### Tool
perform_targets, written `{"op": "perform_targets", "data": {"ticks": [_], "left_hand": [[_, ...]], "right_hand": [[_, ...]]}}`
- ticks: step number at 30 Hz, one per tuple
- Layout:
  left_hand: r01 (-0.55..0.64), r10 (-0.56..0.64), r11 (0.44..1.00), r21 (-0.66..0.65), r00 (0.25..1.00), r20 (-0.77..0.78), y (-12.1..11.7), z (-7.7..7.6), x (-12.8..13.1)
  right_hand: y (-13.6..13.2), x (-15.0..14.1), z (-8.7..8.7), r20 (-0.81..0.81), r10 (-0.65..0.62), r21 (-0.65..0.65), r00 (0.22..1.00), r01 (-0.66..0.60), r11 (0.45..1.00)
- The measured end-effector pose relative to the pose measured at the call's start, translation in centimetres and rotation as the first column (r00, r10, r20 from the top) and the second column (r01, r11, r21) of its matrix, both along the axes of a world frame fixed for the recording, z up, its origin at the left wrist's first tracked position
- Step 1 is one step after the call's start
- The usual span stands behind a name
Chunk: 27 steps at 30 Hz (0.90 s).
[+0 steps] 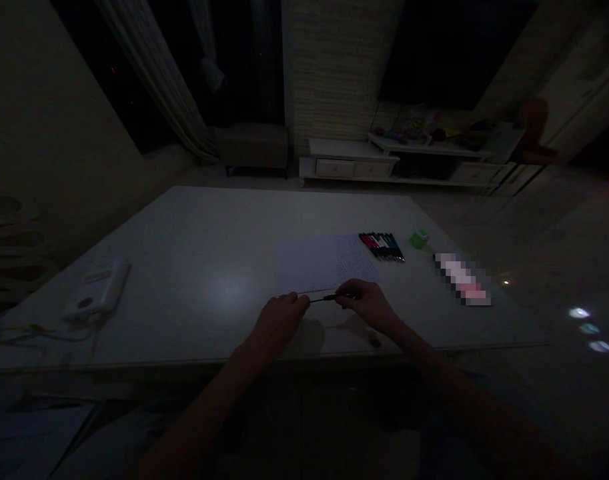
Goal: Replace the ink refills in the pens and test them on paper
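Gripping a slim black pen [325, 298] between your fingertips, your left hand [279, 321] pinches one end and your right hand [361, 304] the other, just off the near edge of a sheet of paper [329, 265] on the white table [184, 227].

Pens in a tight row [381, 245] lie toward the far right of the tabletop [194, 227], near a small green object [419, 239] and a blurred-out item [461, 279]. A white corded device [97, 290] sits left. Beyond stand a white drawered cabinet [349, 167], a grey bench [254, 147] and a curtain [154, 73].
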<state>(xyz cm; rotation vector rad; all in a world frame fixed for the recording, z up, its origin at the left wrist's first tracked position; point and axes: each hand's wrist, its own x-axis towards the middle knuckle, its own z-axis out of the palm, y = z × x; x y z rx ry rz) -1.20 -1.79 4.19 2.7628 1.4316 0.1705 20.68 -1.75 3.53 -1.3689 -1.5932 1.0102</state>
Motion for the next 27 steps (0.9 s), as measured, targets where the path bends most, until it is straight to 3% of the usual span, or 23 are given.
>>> {"op": "perform_targets", "data": {"ticks": [5, 10, 15, 22, 27], "left_hand": [[-0.045, 0.045, 0.999, -0.025, 0.999, -0.01, 0.1, 0.0, -1.8], [-0.078, 0.077, 0.996, -0.04, 0.997, -0.012, -0.1, -0.2, -3.2], [-0.072, 0.07, 0.997, -0.039, 0.997, -0.044, -0.3, -0.5, -3.5], [-0.041, 0.038, 0.998, -0.051, 0.997, -0.067, -0.5, -0.1, -2.7], [-0.008, 0.003, 0.997, -0.076, 0.998, -0.07, -0.6, -0.4, -2.2]], "right_hand": [[0.9, 2.0, -0.3, 0.038, -0.003, -0.007, 0.999, 0.003, 1.0], [1.6, 2.0, -2.2, 0.175, -0.052, 0.04, 0.983, 0.045, 0.998], [2.4, 1.0, -4.0, 0.349, -0.108, 0.195, 0.931, 0.04, 0.98], [1.1, -1.1, -2.4, 0.25, -0.011, 0.331, 0.968, -0.075, 0.941], [0.0, -1.7, -2.2, 0.223, 0.054, 0.326, 0.973, -0.127, 0.937]]}}
